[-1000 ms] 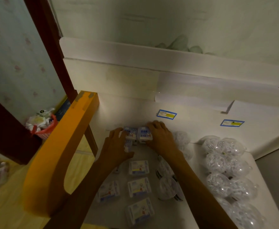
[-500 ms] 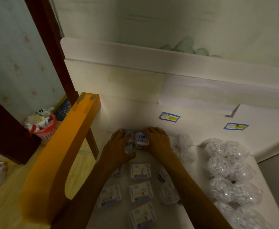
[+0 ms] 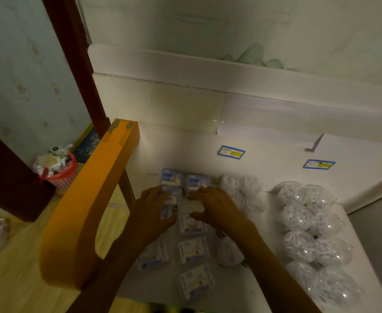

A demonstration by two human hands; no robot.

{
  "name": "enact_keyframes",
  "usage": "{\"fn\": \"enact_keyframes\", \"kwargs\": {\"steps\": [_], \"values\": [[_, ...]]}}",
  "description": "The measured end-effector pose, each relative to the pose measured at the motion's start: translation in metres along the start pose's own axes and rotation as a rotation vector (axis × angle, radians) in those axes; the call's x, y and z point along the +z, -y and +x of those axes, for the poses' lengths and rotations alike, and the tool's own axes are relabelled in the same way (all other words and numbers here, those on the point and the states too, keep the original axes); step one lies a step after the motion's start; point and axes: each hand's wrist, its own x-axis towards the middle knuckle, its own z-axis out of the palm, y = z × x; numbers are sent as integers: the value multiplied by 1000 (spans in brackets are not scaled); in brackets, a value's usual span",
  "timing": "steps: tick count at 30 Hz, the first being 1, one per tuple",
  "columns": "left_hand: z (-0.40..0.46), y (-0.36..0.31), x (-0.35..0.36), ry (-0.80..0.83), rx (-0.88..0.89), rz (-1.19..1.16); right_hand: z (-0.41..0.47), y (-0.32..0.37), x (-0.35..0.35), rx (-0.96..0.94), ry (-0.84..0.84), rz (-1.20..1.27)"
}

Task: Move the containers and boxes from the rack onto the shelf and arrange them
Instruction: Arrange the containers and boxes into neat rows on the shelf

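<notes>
Boxes sit at the back of the white shelf (image 3: 264,213): two small blue-and-white ones, the left box (image 3: 172,176) and the right box (image 3: 196,181), upright side by side against the rear panel. Left hand (image 3: 154,211) lies over more boxes in front of the left one, fingers (image 3: 156,190) fairly straight; whether it grips any cannot be told. Right hand (image 3: 217,206) rests its loosely bent fingers at the foot of the right box, thumb near a flat pack (image 3: 191,224). Further packs (image 3: 193,249) lie nearer, partly hidden by the forearms. Clear round containers (image 3: 309,222) crowd the right, their contents hard to make out
</notes>
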Motion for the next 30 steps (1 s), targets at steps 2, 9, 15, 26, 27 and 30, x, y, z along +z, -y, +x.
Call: {"fn": "enact_keyframes", "kwargs": {"steps": [2, 9, 15, 26, 27, 30], "values": [[-9, 3, 0, -10, -27, -8, -4, 8, 7, -24, 40, -19], [-32, -5, -3, 41, -266, -17, -11, 24, 17, -20, -23, 45], [-42, 6, -1, 2, -207, -118, -19, 14, 16, 19, -43, 45], [-22, -30, -36, -176, -3, -181, -32, -5, -5, 66, -191, 103], [-12, -35, -37, -159, 9, -194, -33, -7, -9, 77, -224, 123], [16, -45, -28, -85, 55, -212, -34, -18, -15, 97, -307, 144]]}}
